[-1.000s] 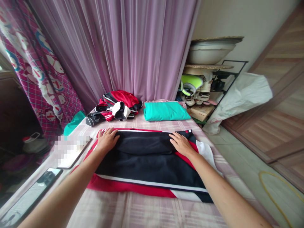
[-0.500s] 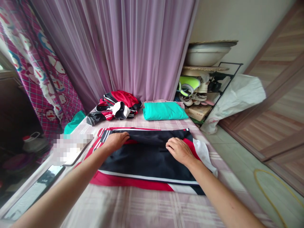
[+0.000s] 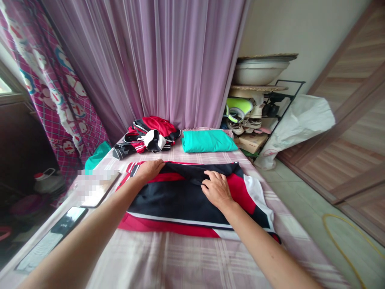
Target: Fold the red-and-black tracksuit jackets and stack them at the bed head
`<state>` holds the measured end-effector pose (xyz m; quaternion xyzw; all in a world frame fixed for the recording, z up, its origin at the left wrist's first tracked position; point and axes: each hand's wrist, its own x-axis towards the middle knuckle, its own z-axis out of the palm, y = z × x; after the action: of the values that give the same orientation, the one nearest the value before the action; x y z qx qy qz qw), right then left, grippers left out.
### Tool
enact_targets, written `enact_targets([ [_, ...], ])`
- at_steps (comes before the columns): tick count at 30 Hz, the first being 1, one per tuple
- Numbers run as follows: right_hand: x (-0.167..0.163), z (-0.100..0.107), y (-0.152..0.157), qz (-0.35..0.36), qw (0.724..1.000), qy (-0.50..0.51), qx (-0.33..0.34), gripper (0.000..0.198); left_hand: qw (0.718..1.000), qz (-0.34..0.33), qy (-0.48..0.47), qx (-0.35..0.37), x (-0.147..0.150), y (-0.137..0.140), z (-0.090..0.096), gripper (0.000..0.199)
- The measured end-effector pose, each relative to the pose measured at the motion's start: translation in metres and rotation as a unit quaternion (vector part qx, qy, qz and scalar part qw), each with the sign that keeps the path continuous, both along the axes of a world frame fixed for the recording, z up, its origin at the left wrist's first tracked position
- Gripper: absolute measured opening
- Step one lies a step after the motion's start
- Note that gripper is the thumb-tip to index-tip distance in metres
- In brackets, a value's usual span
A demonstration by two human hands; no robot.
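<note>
A tracksuit garment in black, red and white lies folded on a checked sheet in front of me. My left hand has its fingers closed on the black top edge near the left side. On the black flap, right of the middle, rests my right hand, its fingers spread and touching the cloth. The flap is rumpled between my hands, with a strip of red below it. White stripes mark the left end, partly hidden by my left hand.
Behind lie a heap of similar clothes and a folded turquoise cloth. Two phones, one grey, lie on the bed's left side. Purple curtains hang behind. A shoe rack and white bag stand right.
My right hand has moved left across the garment and its fingers have spread. More red shows at the right side. My left hand has shifted slightly up along the top edge.
</note>
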<state>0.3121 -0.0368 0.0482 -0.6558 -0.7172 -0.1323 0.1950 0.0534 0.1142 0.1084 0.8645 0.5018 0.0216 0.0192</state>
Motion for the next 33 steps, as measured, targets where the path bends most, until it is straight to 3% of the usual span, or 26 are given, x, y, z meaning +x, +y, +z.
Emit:
enact_targets([
  [5,0.018,-0.006,-0.035,0.002,0.997,0.038,0.067,0.014,0.993,-0.107,-0.045,-0.02,-0.021,-0.014,-0.026,0.042],
  [7,0.022,-0.011,-0.047,0.041,0.998,0.033,0.035,0.015,0.985,-0.158,-0.049,-0.042,-0.033,-0.023,-0.04,0.044],
  [10,0.024,-0.007,-0.051,0.086,0.995,0.025,-0.043,0.017,0.981,-0.175,-0.052,-0.06,-0.044,-0.032,-0.051,0.05],
  [14,0.023,0.019,-0.025,0.027,0.997,0.025,-0.072,0.034,0.989,-0.132,-0.055,-0.038,-0.038,-0.031,-0.047,0.056],
  [17,0.023,0.028,0.009,0.019,0.997,0.042,-0.06,0.032,0.997,-0.058,-0.045,0.01,-0.023,-0.027,-0.045,0.052],
  [19,0.027,0.02,0.027,0.009,0.996,0.034,-0.08,0.04,0.999,-0.009,-0.024,0.028,-0.015,-0.025,-0.05,0.055],
  [22,0.045,-0.006,0.038,-0.08,0.979,0.013,-0.186,0.056,0.999,0.044,0.021,-0.007,-0.014,-0.022,-0.062,0.069],
  [25,0.064,-0.026,0.038,-0.147,0.951,0.021,-0.272,0.062,0.996,0.058,0.045,-0.042,-0.02,-0.019,-0.071,0.079],
  [27,0.068,-0.025,0.038,-0.152,0.944,0.024,-0.291,0.063,0.997,0.054,0.046,-0.045,-0.022,-0.017,-0.075,0.081],
  [29,0.059,-0.014,0.04,-0.151,0.947,0.028,-0.283,0.062,0.997,0.052,0.043,-0.044,-0.023,-0.015,-0.076,0.082],
  [33,0.019,0.008,0.043,-0.094,0.983,0.039,-0.152,0.058,0.997,0.053,0.039,-0.033,-0.022,-0.015,-0.077,0.082],
])
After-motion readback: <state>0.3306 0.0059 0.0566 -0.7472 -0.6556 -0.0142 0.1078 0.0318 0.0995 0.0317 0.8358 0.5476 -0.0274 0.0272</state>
